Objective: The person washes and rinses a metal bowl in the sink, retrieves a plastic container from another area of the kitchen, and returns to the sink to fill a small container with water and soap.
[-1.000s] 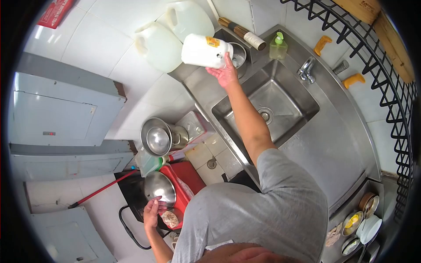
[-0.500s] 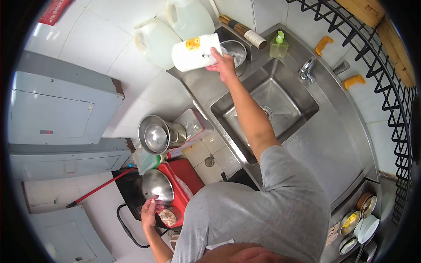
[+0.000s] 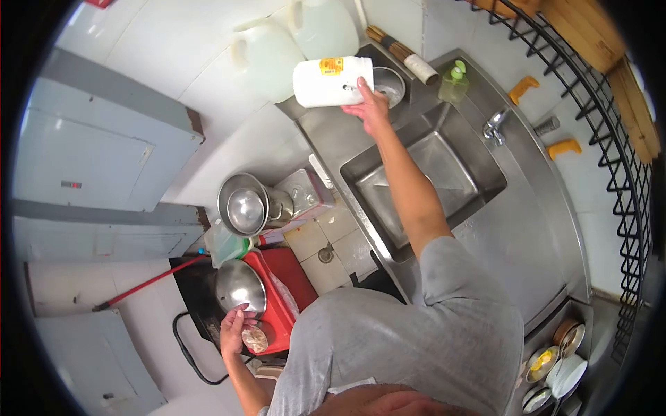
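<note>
My right hand [image 3: 369,109] grips a white plastic jar [image 3: 322,90] with a yellow-orange label near one end. The jar lies on its side in the air over the left end of the steel counter, in front of a steel bowl [image 3: 390,87]. Lower left, my left hand [image 3: 236,327] has its fingers curled together beside a shiny steel lid or bowl [image 3: 241,286]. What its fingertips hold, if anything, is too small to make out. Close to its fingers is a clear wrapping or container with pale brown contents [image 3: 254,339].
A steel sink [image 3: 479,197] with a tap [image 3: 494,126] and green soap bottle [image 3: 454,83] lies right of my arm. Cloudy jugs [image 3: 267,59] stand behind the jar. Stacked steel bowls [image 3: 244,208] and a red lid [image 3: 286,274] are lower left. A black wire rack [image 3: 614,163] curves along the right.
The whole view has shifted and turned slightly. The jar looks more level than before, still in my right hand. My left hand stays by the steel lid or bowl.
</note>
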Tool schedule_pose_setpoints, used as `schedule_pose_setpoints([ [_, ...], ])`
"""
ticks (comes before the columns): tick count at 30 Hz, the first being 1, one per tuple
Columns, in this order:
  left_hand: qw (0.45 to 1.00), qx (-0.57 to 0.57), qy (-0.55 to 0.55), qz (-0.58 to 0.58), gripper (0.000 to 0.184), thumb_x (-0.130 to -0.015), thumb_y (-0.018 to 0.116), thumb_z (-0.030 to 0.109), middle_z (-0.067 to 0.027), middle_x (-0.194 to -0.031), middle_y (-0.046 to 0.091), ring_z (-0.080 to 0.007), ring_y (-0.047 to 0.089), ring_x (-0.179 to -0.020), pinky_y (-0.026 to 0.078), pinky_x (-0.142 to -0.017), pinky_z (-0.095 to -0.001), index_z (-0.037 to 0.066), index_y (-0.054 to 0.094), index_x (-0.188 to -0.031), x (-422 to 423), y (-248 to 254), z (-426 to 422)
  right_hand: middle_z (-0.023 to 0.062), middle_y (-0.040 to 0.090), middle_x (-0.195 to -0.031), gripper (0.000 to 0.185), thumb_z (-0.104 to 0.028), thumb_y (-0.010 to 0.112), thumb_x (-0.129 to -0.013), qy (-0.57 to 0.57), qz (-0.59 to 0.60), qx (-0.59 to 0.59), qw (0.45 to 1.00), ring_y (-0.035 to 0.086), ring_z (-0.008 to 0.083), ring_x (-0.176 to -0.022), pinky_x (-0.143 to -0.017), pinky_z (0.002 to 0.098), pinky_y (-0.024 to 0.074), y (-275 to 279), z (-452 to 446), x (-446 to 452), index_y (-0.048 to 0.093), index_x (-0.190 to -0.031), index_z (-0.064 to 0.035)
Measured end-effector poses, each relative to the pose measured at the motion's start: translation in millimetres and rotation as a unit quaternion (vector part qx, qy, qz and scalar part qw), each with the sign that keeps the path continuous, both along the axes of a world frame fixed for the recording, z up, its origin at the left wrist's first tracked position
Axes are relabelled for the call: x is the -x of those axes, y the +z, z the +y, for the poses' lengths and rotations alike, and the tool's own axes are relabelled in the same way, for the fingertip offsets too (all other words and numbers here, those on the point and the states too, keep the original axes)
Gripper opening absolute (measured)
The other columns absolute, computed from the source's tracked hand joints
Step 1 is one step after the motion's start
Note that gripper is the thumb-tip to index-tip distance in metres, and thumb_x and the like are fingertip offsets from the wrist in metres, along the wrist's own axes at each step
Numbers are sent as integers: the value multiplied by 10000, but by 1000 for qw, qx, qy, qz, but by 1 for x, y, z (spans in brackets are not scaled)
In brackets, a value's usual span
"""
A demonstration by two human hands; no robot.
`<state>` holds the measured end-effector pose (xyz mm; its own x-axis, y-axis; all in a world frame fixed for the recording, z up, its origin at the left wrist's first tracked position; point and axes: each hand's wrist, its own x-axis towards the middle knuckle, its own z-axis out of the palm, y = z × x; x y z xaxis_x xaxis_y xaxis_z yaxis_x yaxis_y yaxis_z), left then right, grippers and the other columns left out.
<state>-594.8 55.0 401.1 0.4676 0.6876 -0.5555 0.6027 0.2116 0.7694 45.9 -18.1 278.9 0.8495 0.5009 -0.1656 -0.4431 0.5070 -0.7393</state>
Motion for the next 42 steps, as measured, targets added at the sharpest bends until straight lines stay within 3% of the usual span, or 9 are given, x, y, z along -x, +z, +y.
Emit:
schedule_pose_setpoints([
  [3, 1000, 3, 20, -2, 503, -987, 581, 435, -82, -974, 698, -140, 650, -791, 512, -719, -275, 2, 596, -1243, 7, 4, -10, 195, 706, -991, 610, -463, 725, -880, -34, -201, 156, 966, 726, 308, -805, -668, 375, 622, 3, -1, 1, 610, -1150, 72],
  [6, 999, 5, 35, -9, 471, -989, 583, 397, -79, -968, 702, -140, 659, -817, 522, -712, -274, 5, 602, -1249, 23, -3, -19, 191, 707, -973, 584, -473, 710, -887, 18, 10, -24, 999, 722, 317, -769, -663, 378, 619, -7, -6, -4, 622, -1120, 55],
  [11, 997, 13, 75, 19, 472, -983, 586, 404, -65, -969, 700, -133, 657, -811, 522, -706, -275, 24, 601, -1262, 55, -11, -41, 229, 686, -1036, 612, -482, 681, -906, 0, 13, -32, 999, 720, 349, -796, -712, 439, 628, -11, 0, -9, 590, -1161, 66],
  [18, 992, 10, 122, 1, 441, -1002, 567, 369, -66, -959, 703, -118, 651, -814, 505, -690, -251, 32, 588, -1286, 120, -15, -81, 207, 472, -1428, 799, -488, 707, -879, 49, 14, -112, 992, 523, 429, -1244, -986, 592, 498, -16, -7, -14, 368, -1462, -59],
  [22, 985, -3, 169, -29, 409, -1003, 560, 336, -63, -991, 686, -112, 630, -822, 506, -710, -245, 34, 598, -1276, 157, -11, -117, 210, 626, -1205, 672, -400, 698, -919, 1, -106, 78, 991, 680, 375, -962, -763, 484, 619, 17, -9, -7, 473, -1338, 74],
  [25, 980, -19, 194, -25, 453, -999, 559, 387, -62, -998, 686, -114, 638, -833, 516, -721, -255, 28, 598, -1272, 197, -14, -153, 151, 698, -965, 417, -345, 758, -878, -58, -356, 251, 898, 686, 222, -828, -648, 354, 614, 46, -12, 31, 695, -942, 62],
  [28, 973, -41, 227, -20, 468, -999, 550, 432, -49, -996, 690, -106, 641, -837, 512, -716, -249, 49, 607, -1261, 253, -24, -209, 256, 687, -915, 541, -535, 708, -847, -91, -624, 480, 610, 623, 399, -757, -739, 483, 490, 81, -30, 98, 695, -883, 4],
  [32, 947, -25, 317, -36, 424, -1008, 553, 375, -35, -1033, 692, -107, 645, -860, 511, -719, -259, 68, 589, -1298, 337, -50, -309, 227, 621, -749, 546, -530, 720, -838, -80, -805, 405, 425, 571, 413, -690, -682, 510, 458, 93, -46, 197, 642, -785, 8],
  [42, 824, -42, 559, -77, 414, -1001, 547, 381, -14, -992, 676, -113, 631, -842, 510, -725, -278, 64, 600, -1263, 521, -114, -603, 233, 650, -735, 482, -411, 739, -867, 274, -784, 175, 528, 585, 324, -617, -616, 458, 466, 41, -84, 621, 626, -787, 50],
])
